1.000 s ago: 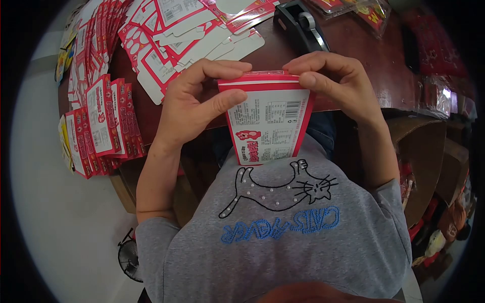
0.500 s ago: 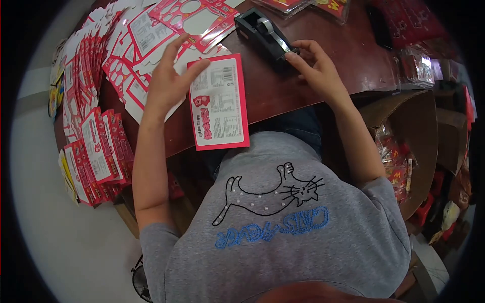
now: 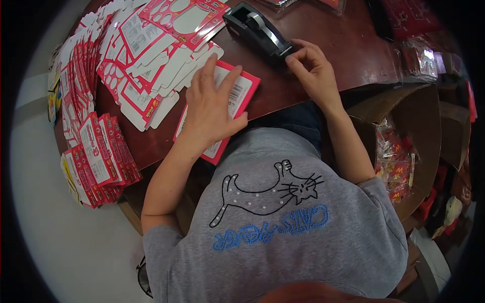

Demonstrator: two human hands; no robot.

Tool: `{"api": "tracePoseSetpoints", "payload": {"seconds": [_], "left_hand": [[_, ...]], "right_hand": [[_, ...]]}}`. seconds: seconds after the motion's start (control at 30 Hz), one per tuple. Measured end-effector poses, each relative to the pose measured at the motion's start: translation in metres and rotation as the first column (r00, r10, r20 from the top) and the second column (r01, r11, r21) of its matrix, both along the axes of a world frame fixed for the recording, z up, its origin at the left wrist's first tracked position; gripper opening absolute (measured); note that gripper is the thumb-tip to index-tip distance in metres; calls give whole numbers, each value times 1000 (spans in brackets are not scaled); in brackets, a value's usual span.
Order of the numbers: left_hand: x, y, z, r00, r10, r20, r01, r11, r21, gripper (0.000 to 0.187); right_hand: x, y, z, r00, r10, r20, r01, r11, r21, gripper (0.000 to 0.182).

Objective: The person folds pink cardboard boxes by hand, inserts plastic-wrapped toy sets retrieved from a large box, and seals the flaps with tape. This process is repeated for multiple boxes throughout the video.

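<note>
Here, a grey T-shirt (image 3: 283,257) with an embroidered cat fills the lower middle of the frame. Right of it, an open cardboard box (image 3: 427,126) holds red, clear-wrapped packets (image 3: 396,164). At left, small red-and-white cartons (image 3: 101,156) stand stacked on the table's near edge.

Just left of the frame's centre, a red-and-white printed carton (image 3: 246,90) lies aslant, its lower end jutting past the table (image 3: 331,25). The left hand (image 3: 209,111) rests across its face, fingers a little apart, thumb stretched out to the right.

At upper centre, the right hand (image 3: 313,65) bends thumb and forefinger at the front end of a black tape dispenser (image 3: 260,39); whether they pinch tape, I cannot tell. Flattened cartons (image 3: 164,65) overlap beside the dispenser, and more stand packed in a row (image 3: 78,70) at upper left.
</note>
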State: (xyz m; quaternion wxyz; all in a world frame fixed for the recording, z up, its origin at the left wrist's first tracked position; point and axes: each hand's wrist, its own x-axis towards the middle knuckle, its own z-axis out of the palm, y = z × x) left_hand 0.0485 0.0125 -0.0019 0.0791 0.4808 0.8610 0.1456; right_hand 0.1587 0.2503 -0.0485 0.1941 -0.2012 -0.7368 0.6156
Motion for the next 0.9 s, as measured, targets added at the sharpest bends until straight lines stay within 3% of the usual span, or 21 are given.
{"api": "tracePoseSetpoints", "payload": {"seconds": [0.03,0.07,0.1,0.13,0.17,0.23,0.27,0.33,0.43,0.57,0.67,0.73,0.87,0.9], "left_hand": [[0,0,1,1000,-5,1,5,1000,-3,89],[0,-3,2,988,-136,73,132,989,62,88],[-1,-6,2,954,-266,138,248,959,135,86],[-3,-9,1,955,-261,143,243,961,132,86],[-4,-14,-1,932,-338,129,326,940,102,86],[-8,-22,-1,903,-410,126,405,912,63,86],[-11,-25,1,907,-418,56,416,908,43,86],[-15,-27,1,905,-425,-14,425,905,23,86],[-16,-25,1,912,-409,27,409,912,-18,85],[-17,-23,1,913,-406,39,408,912,-43,89],[-18,-23,-2,905,-424,34,425,904,-51,88],[-18,-22,-3,907,-420,36,421,906,-41,88],[-18,-28,-2,917,-397,42,396,918,29,85],[-18,-31,0,929,-364,66,359,930,75,84]], "right_hand": [[2,-1,-6,996,-60,70,52,994,100,14],[8,0,-8,995,-62,73,55,994,95,14],[14,1,-4,994,-93,51,73,947,313,13],[16,2,1,993,-113,22,85,852,516,12],[19,-1,7,994,-107,29,77,856,511,12],[22,-7,21,975,221,9,-221,971,93,14],[20,-11,25,975,222,11,-222,971,85,14],[13,-18,30,822,552,139,-570,800,189,31],[0,-24,30,742,615,267,-667,718,198,35],[-6,-28,28,718,598,357,-691,676,255,31],[-1,-34,23,762,514,393,-636,707,309,25],[0,-39,24,788,369,493,-595,662,455,28],[2,-34,26,846,283,451,-516,645,564,27],[3,-31,30,942,170,289,-305,792,529,25]]}}
